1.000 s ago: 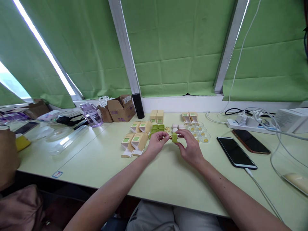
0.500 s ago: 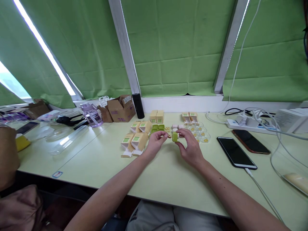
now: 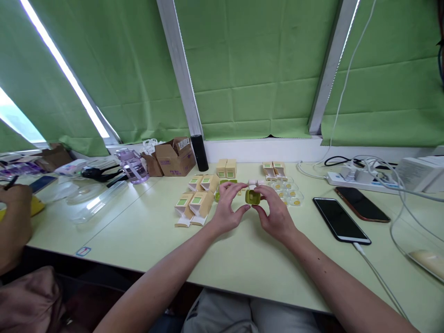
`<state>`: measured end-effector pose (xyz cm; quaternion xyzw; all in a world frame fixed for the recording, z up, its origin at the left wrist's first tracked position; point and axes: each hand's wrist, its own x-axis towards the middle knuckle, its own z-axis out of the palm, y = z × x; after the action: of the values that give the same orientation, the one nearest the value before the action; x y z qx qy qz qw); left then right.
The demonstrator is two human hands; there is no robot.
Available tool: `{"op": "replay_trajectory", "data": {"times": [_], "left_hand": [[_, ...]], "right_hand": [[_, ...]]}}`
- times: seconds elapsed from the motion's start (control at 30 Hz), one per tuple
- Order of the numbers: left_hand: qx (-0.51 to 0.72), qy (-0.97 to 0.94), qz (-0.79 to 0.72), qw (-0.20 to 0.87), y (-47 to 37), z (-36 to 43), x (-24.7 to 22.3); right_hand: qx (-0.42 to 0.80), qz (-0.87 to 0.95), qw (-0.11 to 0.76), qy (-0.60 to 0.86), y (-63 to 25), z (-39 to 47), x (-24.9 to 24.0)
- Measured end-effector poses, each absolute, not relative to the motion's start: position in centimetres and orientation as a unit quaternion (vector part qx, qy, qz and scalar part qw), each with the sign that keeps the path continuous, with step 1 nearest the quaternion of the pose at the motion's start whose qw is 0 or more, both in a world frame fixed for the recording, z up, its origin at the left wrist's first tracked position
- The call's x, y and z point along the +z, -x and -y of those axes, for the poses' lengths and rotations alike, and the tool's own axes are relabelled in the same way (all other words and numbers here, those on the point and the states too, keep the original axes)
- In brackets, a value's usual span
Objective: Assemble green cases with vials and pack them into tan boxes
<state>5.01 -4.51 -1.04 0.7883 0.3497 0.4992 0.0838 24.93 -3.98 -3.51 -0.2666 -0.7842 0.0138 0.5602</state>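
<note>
A small green square container (image 3: 253,197) is raised over the middle of the table, its hollow side facing me. My right hand (image 3: 275,210) grips its right edge between thumb and fingers. On the other side, my left hand (image 3: 228,208) has thumb and forefinger curved close to the container's left edge; whether they touch it is unclear. Behind my left hand, green containers (image 3: 222,183) are partly hidden. Small white-pink pieces (image 3: 255,182) lie just behind the held container. To the right is a clear tray (image 3: 292,193) with yellow-centred items. Open cream boxes (image 3: 201,203) stand left of my hands.
More cream boxes (image 3: 226,168) stand at the back, near a black cylinder (image 3: 199,153) and a cardboard box (image 3: 175,157). Two phones (image 3: 342,220) (image 3: 361,204) and white cables lie right. Another person's hand (image 3: 15,203) is at far left.
My left hand has moved right, up to the green container, which has turned to show its hollow side. The other person's hand has come into view at far left, holding a dark thin object.
</note>
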Motion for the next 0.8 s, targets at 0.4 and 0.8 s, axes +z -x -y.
{"op": "replay_trajectory", "data": {"times": [0.4, 0.8], "left_hand": [[0.509, -0.79, -0.339, 0.043, -5.0, 4.2, -1.03], [0.521, -0.786, -0.331, 0.029, -5.0, 4.03, -1.29]], "right_hand": [[-0.09, 0.803, 0.522, 0.274, -24.91, 4.2, -3.15], [-0.081, 0.814, 0.509, 0.268, -24.62, 4.23, -2.99]]}}
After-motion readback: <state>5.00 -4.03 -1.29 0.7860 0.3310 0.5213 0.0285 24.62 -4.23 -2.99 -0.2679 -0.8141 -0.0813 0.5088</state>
